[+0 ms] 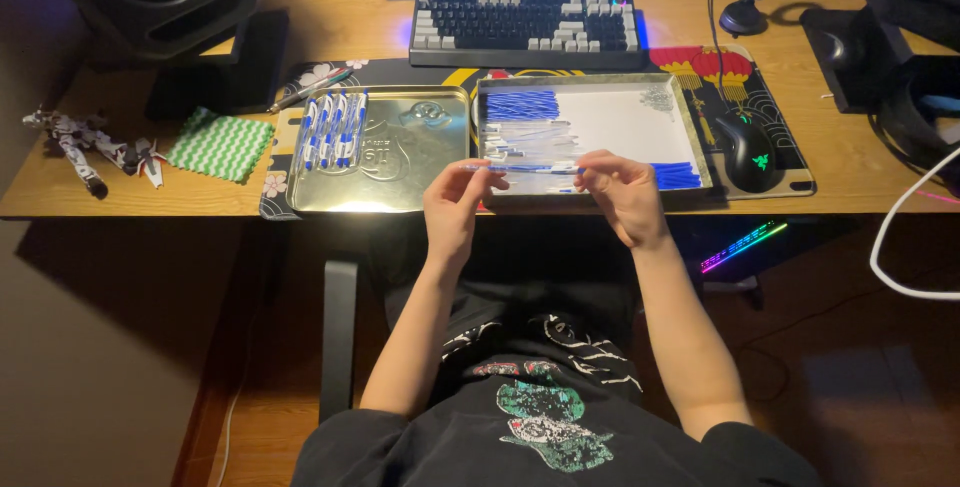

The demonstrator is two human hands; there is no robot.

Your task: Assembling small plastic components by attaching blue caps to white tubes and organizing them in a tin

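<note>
Pen held level over a parts tray

Left hand and right hand each pinch one end of a clear pen above the white tray on the worktop; keeping both grips aligned seems wise.

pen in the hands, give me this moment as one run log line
left hand: holds pen end | right hand: holds other end | pen: level, above right tray front edge | left tray: finished pens in a row
</note>
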